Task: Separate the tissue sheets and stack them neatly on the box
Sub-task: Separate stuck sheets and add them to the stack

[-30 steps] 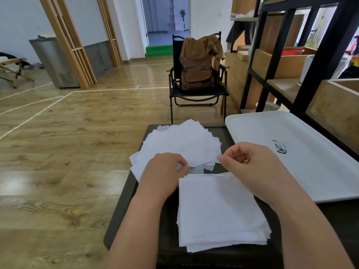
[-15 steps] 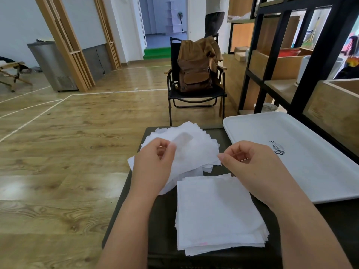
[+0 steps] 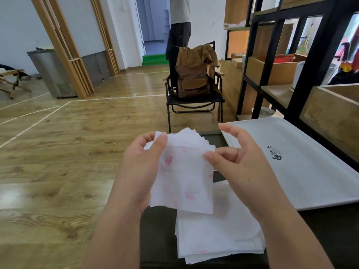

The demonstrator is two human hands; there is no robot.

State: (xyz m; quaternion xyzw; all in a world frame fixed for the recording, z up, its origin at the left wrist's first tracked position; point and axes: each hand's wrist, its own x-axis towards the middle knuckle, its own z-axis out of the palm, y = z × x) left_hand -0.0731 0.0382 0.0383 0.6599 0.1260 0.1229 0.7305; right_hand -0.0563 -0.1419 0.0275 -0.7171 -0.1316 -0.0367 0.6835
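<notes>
One thin white tissue sheet (image 3: pixel 184 179) with faint pink prints hangs in the air above the dark box (image 3: pixel 157 230). My left hand (image 3: pixel 139 164) pinches its upper left corner. My right hand (image 3: pixel 237 162) pinches its upper right edge between thumb and fingers. Behind the sheet, a loose fanned pile of tissues (image 3: pixel 192 138) lies on the far part of the box, mostly hidden. A squared stack of tissues (image 3: pixel 219 237) sits on the near part of the box, under my right forearm.
A white tray (image 3: pixel 303 162) lies on the box to the right. A black shelf unit (image 3: pixel 295 78) with wooden crates stands at the right. Ahead, a folding chair (image 3: pixel 194 101) carries a brown backpack, with a person standing behind it. Wood floor spreads left.
My left hand lifted one sheet off the loose pile and raised it. My right hand came up and took the sheet's right edge. The view tilted up, and a person came into view behind the chair.
</notes>
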